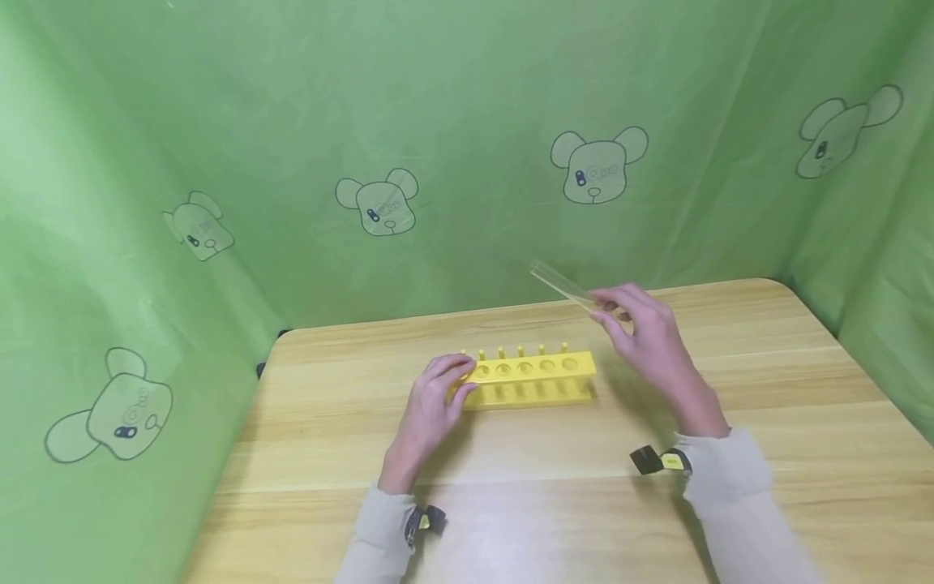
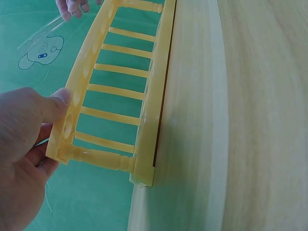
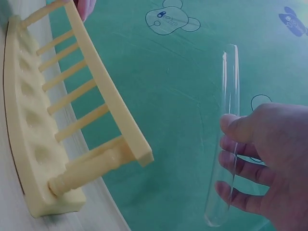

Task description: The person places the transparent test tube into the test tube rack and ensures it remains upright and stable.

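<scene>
A yellow test tube rack (image 1: 536,381) stands on the table, with a row of round holes in its top bar and upright pegs behind. My left hand (image 1: 435,401) grips the left end of that top bar, thumb on the near side, as the left wrist view also shows (image 2: 29,139). To the right and above the rack, my right hand (image 1: 645,332) pinches a clear glass test tube (image 3: 230,91) between thumb and fingers. In the right wrist view the tube's rounded end points down past the fingers; its other end tilts up and left in the head view. No tube stands in the rack.
The light wooden table (image 1: 306,454) has a rounded far edge close behind the rack. A green curtain (image 1: 467,122) printed with bear heads encloses the back and both sides. Each wrist wears a strap with a small black camera (image 1: 646,460).
</scene>
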The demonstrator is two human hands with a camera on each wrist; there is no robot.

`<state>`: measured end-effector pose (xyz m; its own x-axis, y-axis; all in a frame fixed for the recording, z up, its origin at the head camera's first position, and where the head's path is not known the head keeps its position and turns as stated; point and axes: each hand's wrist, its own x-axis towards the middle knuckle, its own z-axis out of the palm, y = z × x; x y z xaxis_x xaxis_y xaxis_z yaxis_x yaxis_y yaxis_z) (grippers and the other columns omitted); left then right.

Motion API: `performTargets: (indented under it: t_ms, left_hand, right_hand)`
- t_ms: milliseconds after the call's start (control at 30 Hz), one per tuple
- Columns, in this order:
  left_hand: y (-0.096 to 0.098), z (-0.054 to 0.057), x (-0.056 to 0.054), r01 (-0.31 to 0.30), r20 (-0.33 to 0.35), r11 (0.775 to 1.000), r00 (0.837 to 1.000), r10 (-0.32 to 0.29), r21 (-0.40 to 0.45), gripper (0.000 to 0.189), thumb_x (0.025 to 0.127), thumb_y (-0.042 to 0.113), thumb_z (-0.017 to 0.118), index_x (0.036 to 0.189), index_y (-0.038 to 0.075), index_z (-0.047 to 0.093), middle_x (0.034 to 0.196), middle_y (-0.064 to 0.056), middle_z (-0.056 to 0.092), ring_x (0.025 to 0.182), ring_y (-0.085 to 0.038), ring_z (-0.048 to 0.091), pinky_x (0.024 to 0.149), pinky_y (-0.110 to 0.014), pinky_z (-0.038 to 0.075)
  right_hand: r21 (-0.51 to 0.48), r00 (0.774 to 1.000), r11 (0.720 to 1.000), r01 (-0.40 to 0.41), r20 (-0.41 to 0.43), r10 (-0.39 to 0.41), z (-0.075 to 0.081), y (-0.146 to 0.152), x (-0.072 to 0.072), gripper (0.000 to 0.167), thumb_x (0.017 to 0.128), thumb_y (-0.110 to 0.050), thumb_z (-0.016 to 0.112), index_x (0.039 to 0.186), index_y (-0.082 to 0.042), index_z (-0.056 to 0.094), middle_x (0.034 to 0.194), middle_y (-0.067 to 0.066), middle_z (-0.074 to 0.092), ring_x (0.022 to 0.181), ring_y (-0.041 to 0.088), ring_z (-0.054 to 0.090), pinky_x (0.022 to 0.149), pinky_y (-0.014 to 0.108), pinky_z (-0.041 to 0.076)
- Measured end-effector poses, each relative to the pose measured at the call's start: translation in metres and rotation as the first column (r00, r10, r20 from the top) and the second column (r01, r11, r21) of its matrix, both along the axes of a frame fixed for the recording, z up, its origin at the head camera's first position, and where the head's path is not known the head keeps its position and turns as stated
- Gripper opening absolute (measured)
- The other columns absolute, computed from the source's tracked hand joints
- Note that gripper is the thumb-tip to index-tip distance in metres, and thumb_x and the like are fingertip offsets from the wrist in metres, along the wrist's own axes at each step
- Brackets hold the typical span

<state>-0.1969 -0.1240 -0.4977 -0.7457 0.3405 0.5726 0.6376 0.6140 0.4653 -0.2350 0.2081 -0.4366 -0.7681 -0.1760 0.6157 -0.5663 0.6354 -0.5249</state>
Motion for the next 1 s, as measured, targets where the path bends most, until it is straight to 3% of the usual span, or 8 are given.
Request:
performTargets:
  t_ms: [133, 400, 800, 1000]
  left_hand:
    - [0.001, 0.000, 0.000, 0.003, 0.002, 1.000, 1.000, -0.003, 0.008, 0.032, 0.091, 0.006, 0.077, 0.121, -0.003, 0.070, 0.126, -0.017, 0.069, 0.120, -0.026, 0.063, 0.108, -0.026, 0.050]
    - [0.001, -0.001, 0.000, 0.002, 0.015, 1.000, 1.000, -0.002, 0.009, 0.032, 0.091, 0.007, 0.077, 0.121, -0.003, 0.070, 0.126, -0.018, 0.069, 0.121, -0.026, 0.063, 0.109, -0.026, 0.048]
    - [0.000, 0.000, -0.001, -0.003, 0.007, 1.000, 1.000, 0.003, -0.004, 0.033, 0.091, 0.008, 0.077, 0.121, -0.004, 0.070, 0.126, -0.017, 0.068, 0.121, -0.026, 0.063, 0.109, -0.029, 0.050]
    - [0.000, 0.001, -0.001, -0.002, 0.006, 1.000, 1.000, 0.002, -0.004, 0.032, 0.091, 0.007, 0.077, 0.120, -0.004, 0.071, 0.126, -0.016, 0.069, 0.120, -0.026, 0.063, 0.108, -0.029, 0.050]
  right_hand:
    - [-0.017, 1.000, 1.000, -0.006, 0.012, 0.006, -0.003, 0.000, 0.002, 0.031, 0.092, 0.004, 0.072, 0.122, 0.001, 0.068, 0.107, 0.014, 0.071, 0.097, 0.028, 0.067, 0.087, 0.016, 0.056]
    - [-0.099, 0.999, 0.995, -0.022, 0.036, 0.026, -0.003, 0.001, 0.005, 0.032, 0.091, 0.007, 0.072, 0.122, 0.003, 0.067, 0.108, 0.015, 0.070, 0.098, 0.025, 0.065, 0.086, 0.005, 0.050]
    - [-0.192, 0.996, 0.981, -0.018, 0.084, 0.034, -0.001, -0.004, 0.014, 0.032, 0.089, 0.004, 0.076, 0.120, 0.001, 0.068, 0.106, 0.012, 0.070, 0.099, 0.025, 0.065, 0.082, 0.008, 0.055]
    - [-0.232, 0.997, 0.973, -0.021, 0.068, 0.038, -0.003, 0.000, 0.014, 0.035, 0.087, 0.009, 0.077, 0.120, 0.002, 0.069, 0.106, 0.015, 0.071, 0.098, 0.023, 0.065, 0.082, 0.010, 0.056]
